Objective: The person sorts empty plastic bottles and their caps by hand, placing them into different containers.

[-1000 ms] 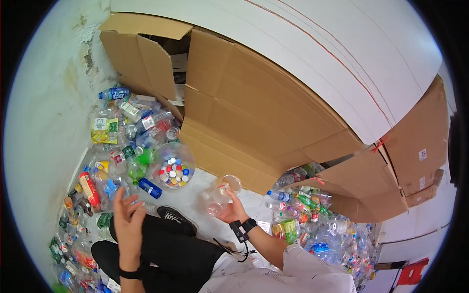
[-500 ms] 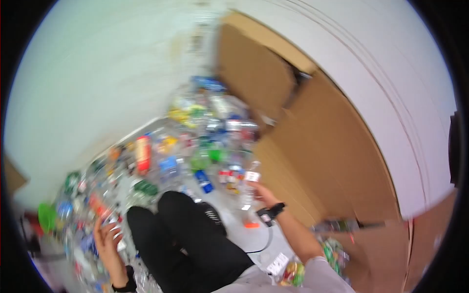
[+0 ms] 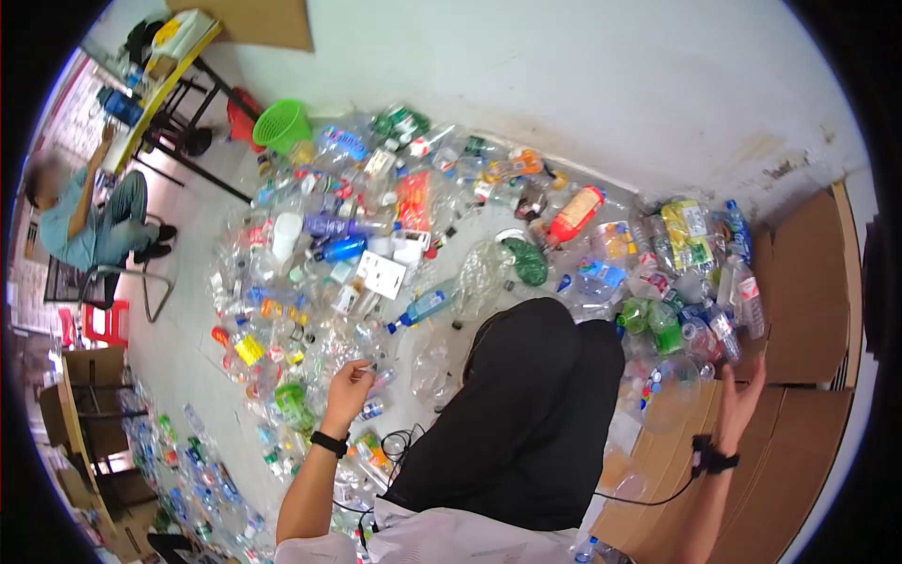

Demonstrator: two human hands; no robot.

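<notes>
My left hand [image 3: 348, 393] is over the bottle pile, its fingers pinched together. Whatever may be between the fingertips is too small to make out. A small pinkish clear bottle [image 3: 383, 380] lies right beside those fingers, and a clear crumpled bottle [image 3: 432, 367] is further right. On the other side, my right hand [image 3: 740, 402] has its fingers spread, with nothing in them, above the cardboard. Nearest to it are a clear bottle with a pale label [image 3: 723, 331] and a large round clear container [image 3: 669, 395].
Plastic bottles cover the floor ahead, among them a red bottle [image 3: 575, 214] and a blue bottle [image 3: 423, 308]. A green basket [image 3: 282, 127] stands by the wall. Cardboard [image 3: 799, 442] lines the right side. Another person [image 3: 85, 221] sits at a table at far left.
The view has swung left, bringing the seated person into sight. My right hand, earlier at a clear bottle, is now open and apart from it. My left hand's spread fingers have closed.
</notes>
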